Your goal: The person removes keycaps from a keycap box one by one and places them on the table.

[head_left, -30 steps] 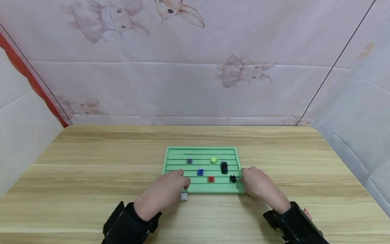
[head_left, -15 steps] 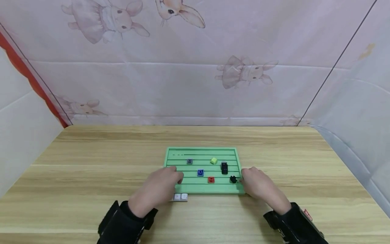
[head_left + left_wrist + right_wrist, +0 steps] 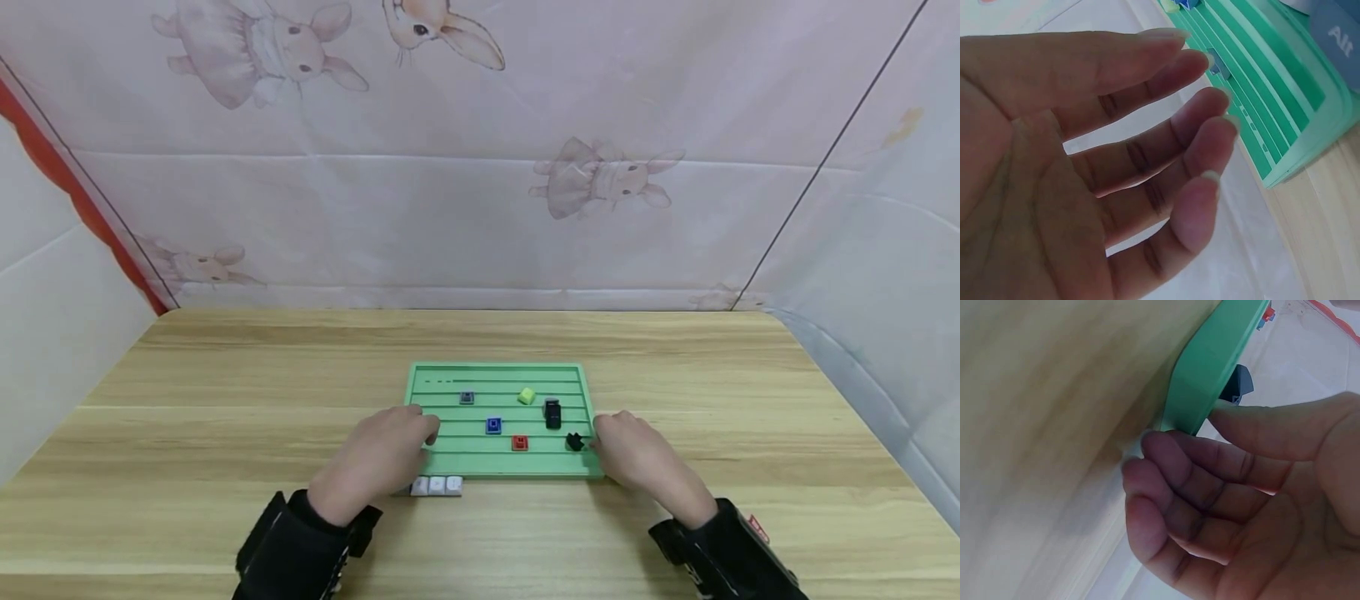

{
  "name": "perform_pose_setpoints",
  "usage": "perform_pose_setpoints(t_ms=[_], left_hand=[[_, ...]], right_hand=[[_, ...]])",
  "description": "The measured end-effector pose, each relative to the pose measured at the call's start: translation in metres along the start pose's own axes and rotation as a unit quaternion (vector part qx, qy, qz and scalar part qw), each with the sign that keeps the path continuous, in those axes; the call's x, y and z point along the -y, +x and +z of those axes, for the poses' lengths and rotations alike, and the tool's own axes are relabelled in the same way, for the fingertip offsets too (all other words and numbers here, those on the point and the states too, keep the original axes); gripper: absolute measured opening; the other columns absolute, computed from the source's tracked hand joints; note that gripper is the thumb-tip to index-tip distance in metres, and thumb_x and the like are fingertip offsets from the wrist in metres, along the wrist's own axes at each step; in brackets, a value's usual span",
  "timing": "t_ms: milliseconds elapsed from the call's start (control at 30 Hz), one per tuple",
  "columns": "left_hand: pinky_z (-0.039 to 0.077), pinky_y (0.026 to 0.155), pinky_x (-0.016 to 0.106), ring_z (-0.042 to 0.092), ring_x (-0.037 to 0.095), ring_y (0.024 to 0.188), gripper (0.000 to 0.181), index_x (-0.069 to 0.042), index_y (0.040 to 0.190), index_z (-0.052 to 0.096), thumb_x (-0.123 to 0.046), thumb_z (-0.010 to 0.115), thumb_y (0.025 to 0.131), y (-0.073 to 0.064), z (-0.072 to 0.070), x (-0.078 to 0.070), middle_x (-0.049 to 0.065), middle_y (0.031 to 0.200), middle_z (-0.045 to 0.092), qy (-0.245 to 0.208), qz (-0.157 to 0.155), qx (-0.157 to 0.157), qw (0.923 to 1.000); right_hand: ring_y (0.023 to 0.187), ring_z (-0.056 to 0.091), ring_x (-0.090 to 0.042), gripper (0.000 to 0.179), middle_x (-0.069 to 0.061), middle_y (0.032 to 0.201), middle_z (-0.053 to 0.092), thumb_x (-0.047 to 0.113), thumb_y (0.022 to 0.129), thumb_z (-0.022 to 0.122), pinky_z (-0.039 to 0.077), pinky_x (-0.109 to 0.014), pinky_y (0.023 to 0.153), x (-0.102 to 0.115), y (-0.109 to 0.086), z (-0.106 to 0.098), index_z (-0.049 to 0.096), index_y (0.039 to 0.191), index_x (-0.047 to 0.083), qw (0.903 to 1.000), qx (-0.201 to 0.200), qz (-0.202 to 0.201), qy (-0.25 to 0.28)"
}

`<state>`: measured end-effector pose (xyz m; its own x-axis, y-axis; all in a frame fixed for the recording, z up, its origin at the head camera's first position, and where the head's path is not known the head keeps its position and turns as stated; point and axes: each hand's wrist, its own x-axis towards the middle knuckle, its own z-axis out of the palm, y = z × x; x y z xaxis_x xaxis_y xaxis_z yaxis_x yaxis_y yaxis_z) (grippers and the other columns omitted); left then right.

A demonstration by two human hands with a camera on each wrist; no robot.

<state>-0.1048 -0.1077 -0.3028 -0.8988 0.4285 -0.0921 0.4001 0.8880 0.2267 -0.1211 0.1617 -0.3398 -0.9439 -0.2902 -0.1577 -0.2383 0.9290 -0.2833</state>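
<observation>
A shallow green ridged tray [image 3: 510, 465] lies on the wooden table with small pieces on it. My right hand [image 3: 633, 450] pinches its right edge; in the right wrist view the thumb sits at the rim of the tray [image 3: 1204, 381] and the fingers curl against its side. Beside the left edge is my left hand [image 3: 378, 454]; in the left wrist view its fingers [image 3: 1194, 212] are loosely bent with nothing between them. White keycaps [image 3: 437, 486] line the tray's front edge, partly hidden by the left hand. A keycap marked Alt [image 3: 1341, 44] shows in the left wrist view.
On the tray are a blue piece [image 3: 493, 426], a red piece [image 3: 520, 443], a grey piece [image 3: 467, 398], a lime-green piece [image 3: 527, 396] and black pieces [image 3: 552, 413]. A printed cloth [image 3: 420, 225] hangs behind the table [image 3: 247, 375].
My left hand has moved left along the tray to its left edge, uncovering more of the white keycaps in front. The right hand stays at the right edge.
</observation>
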Motion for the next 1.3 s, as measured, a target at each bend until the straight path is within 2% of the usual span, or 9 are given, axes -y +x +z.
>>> perform_pose_setpoints(t_ms=[400,733,1067,1300], left_hand=[[0.043,0.053,0.031,0.044,0.016,0.06,0.008,-0.003,0.085,0.063,0.0,0.06,0.078,0.01,0.0,0.002,0.006,0.075,0.056,-0.017,-0.009,-0.013,0.9997],[0.047,0.061,0.033,0.048,0.015,0.066,0.005,-0.005,0.084,0.062,-0.007,0.064,0.08,0.034,-0.003,0.005,0.005,0.08,0.059,-0.014,-0.005,-0.019,0.9997],[0.048,0.069,0.036,0.051,0.017,0.073,0.008,-0.006,0.089,0.062,-0.009,0.061,0.082,0.054,-0.002,0.004,0.007,0.089,0.063,-0.022,-0.007,0.006,0.9997],[0.048,0.066,0.035,0.05,0.017,0.069,0.013,-0.004,0.095,0.062,-0.005,0.057,0.082,0.063,0.0,0.003,0.009,0.092,0.063,-0.023,-0.004,0.013,0.9996]], right_hand=[[0.05,0.043,-0.015,0.008,-0.006,0.061,0.048,0.003,0.083,0.056,0.039,-0.028,0.046,-0.001,0.0,0.0,0.057,0.082,-0.005,1.0,-0.004,0.001,0.0],[0.051,0.044,-0.015,0.008,-0.006,0.061,0.048,0.003,0.083,0.056,0.04,-0.028,0.046,-0.002,0.0,0.001,0.057,0.082,-0.004,1.0,-0.002,0.004,0.004],[0.051,0.044,-0.015,0.008,-0.006,0.062,0.049,0.003,0.083,0.056,0.04,-0.028,0.046,-0.002,-0.001,0.002,0.057,0.083,-0.005,1.0,-0.001,0.004,0.004],[0.051,0.044,-0.015,0.007,-0.005,0.061,0.048,0.003,0.083,0.056,0.04,-0.028,0.046,-0.001,0.001,0.002,0.057,0.081,-0.004,1.0,-0.008,-0.003,-0.001]])
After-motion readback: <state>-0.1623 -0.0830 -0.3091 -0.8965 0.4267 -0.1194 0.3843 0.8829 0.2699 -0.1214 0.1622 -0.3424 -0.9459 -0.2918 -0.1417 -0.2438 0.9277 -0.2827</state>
